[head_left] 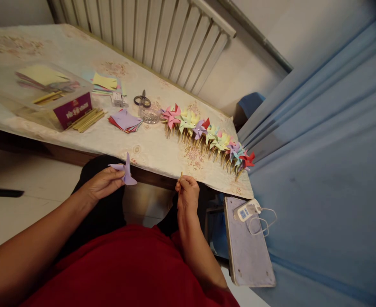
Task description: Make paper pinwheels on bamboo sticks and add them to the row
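Two hands at work: left hand [103,183] fingers pinching a light, crushable folded lilac paper pinwheel [126,171] at its centre, right hand [187,194] fingertips closed on a thin, stiff wooden stick [181,175]

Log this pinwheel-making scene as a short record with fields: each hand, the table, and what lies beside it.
left hand: left hand holds a folded purple paper pinwheel head
right hand: right hand pinches a thin wooden stick, only its tip showing
finished work: row of coloured pinwheels lying along the table edge
supplies: scissors, stack of cut paper squares, bundle of sticks, clear plastic box
surface: table with a floral cloth
beside table: blue curtain
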Motion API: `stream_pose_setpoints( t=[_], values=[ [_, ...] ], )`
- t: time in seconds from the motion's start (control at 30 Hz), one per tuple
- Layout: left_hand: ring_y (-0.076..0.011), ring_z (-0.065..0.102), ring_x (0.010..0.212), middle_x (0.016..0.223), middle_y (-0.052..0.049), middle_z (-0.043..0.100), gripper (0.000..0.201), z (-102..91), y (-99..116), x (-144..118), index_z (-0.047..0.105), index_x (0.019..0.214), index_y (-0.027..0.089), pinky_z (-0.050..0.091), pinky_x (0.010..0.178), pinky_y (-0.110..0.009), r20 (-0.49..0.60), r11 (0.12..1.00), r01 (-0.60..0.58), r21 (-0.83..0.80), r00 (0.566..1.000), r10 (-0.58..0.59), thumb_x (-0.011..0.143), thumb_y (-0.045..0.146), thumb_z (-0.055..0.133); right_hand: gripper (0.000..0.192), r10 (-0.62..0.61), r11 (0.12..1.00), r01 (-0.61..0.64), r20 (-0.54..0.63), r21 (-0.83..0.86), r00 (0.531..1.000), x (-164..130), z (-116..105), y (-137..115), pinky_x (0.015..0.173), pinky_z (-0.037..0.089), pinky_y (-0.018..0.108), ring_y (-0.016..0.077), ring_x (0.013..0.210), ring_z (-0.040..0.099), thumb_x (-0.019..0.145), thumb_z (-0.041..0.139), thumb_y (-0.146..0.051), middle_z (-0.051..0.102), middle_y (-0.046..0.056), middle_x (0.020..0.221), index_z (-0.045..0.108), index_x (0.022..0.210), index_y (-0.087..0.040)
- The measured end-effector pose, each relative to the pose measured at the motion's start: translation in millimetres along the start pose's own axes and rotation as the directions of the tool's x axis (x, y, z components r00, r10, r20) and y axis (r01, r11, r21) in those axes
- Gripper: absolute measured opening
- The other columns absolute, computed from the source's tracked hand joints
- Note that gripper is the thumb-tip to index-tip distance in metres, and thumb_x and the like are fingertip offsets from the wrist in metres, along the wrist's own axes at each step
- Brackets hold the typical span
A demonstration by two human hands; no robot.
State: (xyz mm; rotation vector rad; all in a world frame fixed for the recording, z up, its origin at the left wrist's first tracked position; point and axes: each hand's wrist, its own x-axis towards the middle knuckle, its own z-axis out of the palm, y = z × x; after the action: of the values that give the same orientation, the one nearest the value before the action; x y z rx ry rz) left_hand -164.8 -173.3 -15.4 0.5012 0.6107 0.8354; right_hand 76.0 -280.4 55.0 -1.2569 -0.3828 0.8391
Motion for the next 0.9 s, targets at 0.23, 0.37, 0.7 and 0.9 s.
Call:
stream_pose_setpoints(
  t=[0.23,0.37,0.7,0.9],
  values=[
    [-0.0157,0.071,0.069,0.074,-0.006,0.074,0.021,2.2,0,1,0.07,0.083,0.009,0.059,0.071,-0.025,-0.014,1.0,0.015,0.027,1.0,-0.015,0.066,0.002,0.081,0.019,-0.005,0.999,0.006,0.019,-0.048,1.0,1,-1,0,0.045,0.028,0.022,0.0072,0.043,0.04,0.059,0.066,-0.033,0.051,-0.007,0.046,0.054,0.065,-0.02],
    [-0.0159,0.07,0.068,0.074,-0.007,0.074,0.025,7.4,1,0,0.071,0.08,0.008,0.059,0.066,-0.023,-0.019,0.999,0.027,0.02,0.999,-0.027,0.059,0.004,0.085,0.019,-0.009,0.999,0.011,0.031,-0.048,0.999,3,-1,0,0.046,0.029,0.022,0.0076,0.044,0.042,0.06,0.067,-0.032,0.053,-0.007,0.049,0.055,0.067,-0.02],
    [-0.0156,0.069,0.068,0.074,-0.005,0.073,0.03,2.9,1,2,0.076,0.08,0.014,0.059,0.067,-0.024,-0.008,0.997,0.026,0.073,1.0,-0.026,0.055,0.015,0.092,0.016,0.018,1.0,-0.017,0.035,-0.025,0.999,12,-3,17,0.046,0.028,0.021,0.0071,0.043,0.04,0.064,0.068,-0.029,0.052,-0.007,0.047,0.054,0.064,-0.019],
    [-0.0147,0.068,0.071,0.076,-0.002,0.072,0.024,-0.3,6,20,0.078,0.08,0.022,0.057,0.07,-0.023,0.057,0.993,0.084,0.079,0.994,-0.088,0.061,0.019,0.09,0.016,0.06,0.997,-0.059,0.029,-0.043,0.998,29,2,33,0.045,0.028,0.021,0.0076,0.041,0.039,0.065,0.069,-0.028,0.051,-0.007,0.046,0.056,0.066,-0.02]
  ],
)
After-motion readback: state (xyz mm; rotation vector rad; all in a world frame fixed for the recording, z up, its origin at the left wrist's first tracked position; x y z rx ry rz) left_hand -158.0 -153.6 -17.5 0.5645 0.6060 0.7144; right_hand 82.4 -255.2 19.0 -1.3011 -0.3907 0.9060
